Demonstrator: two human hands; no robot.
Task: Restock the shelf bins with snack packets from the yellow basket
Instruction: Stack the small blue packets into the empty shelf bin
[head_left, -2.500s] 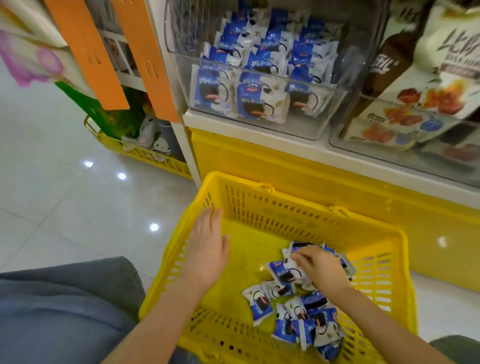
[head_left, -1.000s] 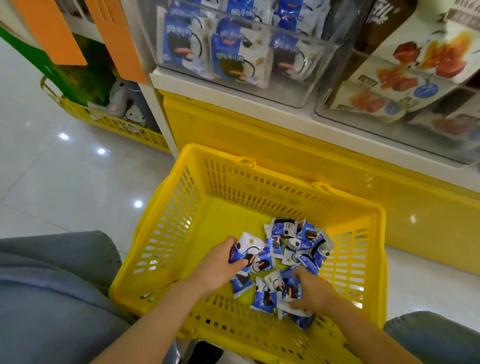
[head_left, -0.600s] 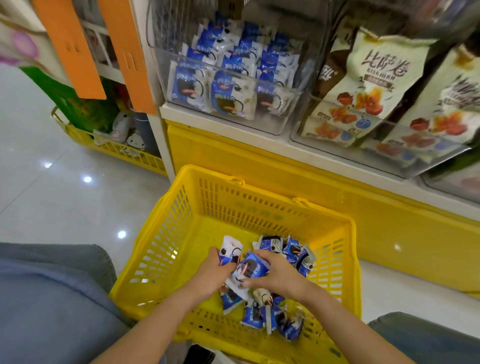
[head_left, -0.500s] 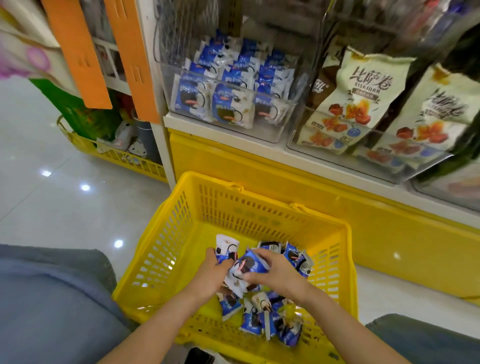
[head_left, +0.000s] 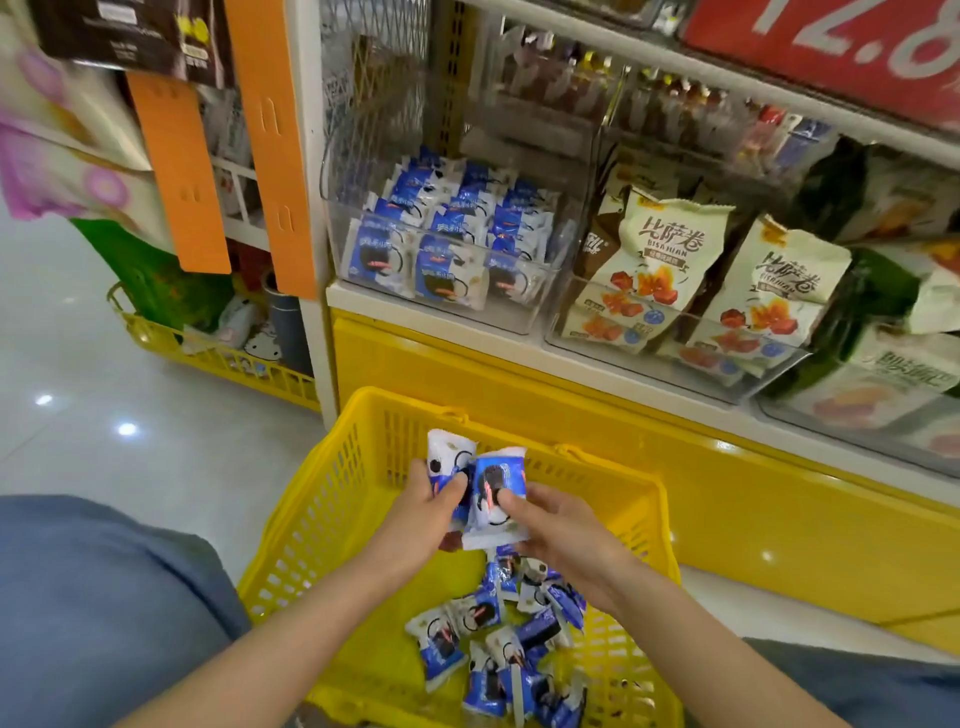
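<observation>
Where half a second ago the packets were being gathered low in the pile, a small bunch of blue-and-white snack packets has now been raised above the heap and is gripped between both hands: the left hand is closed round the left-hand packets with its thumb across their faces, and the right hand pinches the front packet, thumb on its face and fingers behind. The remaining packets are left loose on the floor of the yellow basket, directly below. The pick is therefore judged complete, and the carry to the shelf is what remains. The clear shelf bin of matching packets, above and beyond the basket, is already lined with rows. The print on those packets is too blurred to be read. In the neighbouring bin, cream bags are marked "比萨卷 BISAJUAN", and large white figures "12.8", cut by the frame, are seen on a red sign overhead
</observation>
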